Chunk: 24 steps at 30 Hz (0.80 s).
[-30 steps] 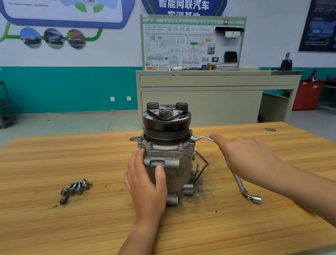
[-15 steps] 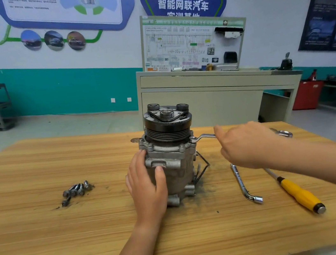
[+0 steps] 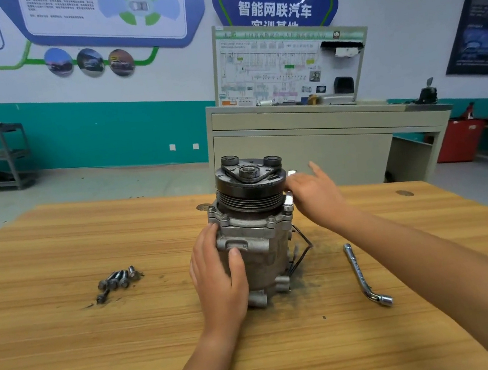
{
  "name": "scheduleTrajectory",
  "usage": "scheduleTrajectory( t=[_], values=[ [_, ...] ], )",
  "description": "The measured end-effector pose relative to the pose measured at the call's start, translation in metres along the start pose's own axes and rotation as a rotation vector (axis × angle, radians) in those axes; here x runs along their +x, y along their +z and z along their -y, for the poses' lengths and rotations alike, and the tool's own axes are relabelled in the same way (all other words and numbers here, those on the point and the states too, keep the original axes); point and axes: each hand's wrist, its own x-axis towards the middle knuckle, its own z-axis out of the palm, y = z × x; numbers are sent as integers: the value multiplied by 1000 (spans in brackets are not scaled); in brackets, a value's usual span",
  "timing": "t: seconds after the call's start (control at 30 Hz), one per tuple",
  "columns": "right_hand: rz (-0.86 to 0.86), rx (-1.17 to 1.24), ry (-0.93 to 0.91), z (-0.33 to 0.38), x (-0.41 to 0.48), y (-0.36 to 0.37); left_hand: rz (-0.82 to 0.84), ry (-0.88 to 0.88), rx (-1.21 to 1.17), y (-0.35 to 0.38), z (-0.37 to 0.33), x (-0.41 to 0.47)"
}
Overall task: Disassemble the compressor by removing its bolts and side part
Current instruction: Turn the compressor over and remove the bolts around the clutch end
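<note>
Wooden counter (image 3: 73,365), compressor (image 3: 257,245) stood upright mid-counter, housing clasped in the left hand (image 3: 218,282) grip. The right hand (image 3: 316,196) grip is blurred, can't be told. It could get tipped if a stuck bolt (image 3: 271,220) is yanked sideways.

I see a grey metal compressor (image 3: 260,245) standing up on the light wooden worktop (image 3: 71,350). It has a black round wheel (image 3: 251,187) on top. My left hand (image 3: 218,282) holds the grey body, with fingers round its left side and the thumb across the front. My right hand (image 3: 316,193) is right up against the wheel's right edge. Something small and shiny shows by its fingers, but I can't tell if the hand holds it. A little heap of dark bolts (image 3: 118,279) lies off to the left. A bent silver wrench (image 3: 362,276) lies on the right.
</note>
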Motion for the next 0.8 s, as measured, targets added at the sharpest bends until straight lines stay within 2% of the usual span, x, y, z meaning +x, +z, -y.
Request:
scheduleTrajectory(
  t=[0.1, 0.2, 0.27, 0.3, 0.5, 0.67, 0.8],
  values=[
    [-17, 62, 43, 0, -3, -2, 5, -4, -6, 0, 0, 0],
    [-153, 317, 292, -3, -26, -17, 4, -9, -18, 0, 0, 0],
    [-146, 512, 418, -3, -45, -33, -2, -9, -26, 1, 0, 0],
    [-120, 535, 441, -3, -54, -40, -7, -9, -29, 2, 0, 0],
    [144, 303, 398, 8, -92, -80, -22, 1, -27, 1, -3, 1],
    [207, 26, 289, 25, -89, -89, -27, -3, -34, 0, -4, 1],
    [270, -81, 253, 30, -86, -91, -35, -3, -47, 1, -5, 0]
  ],
)
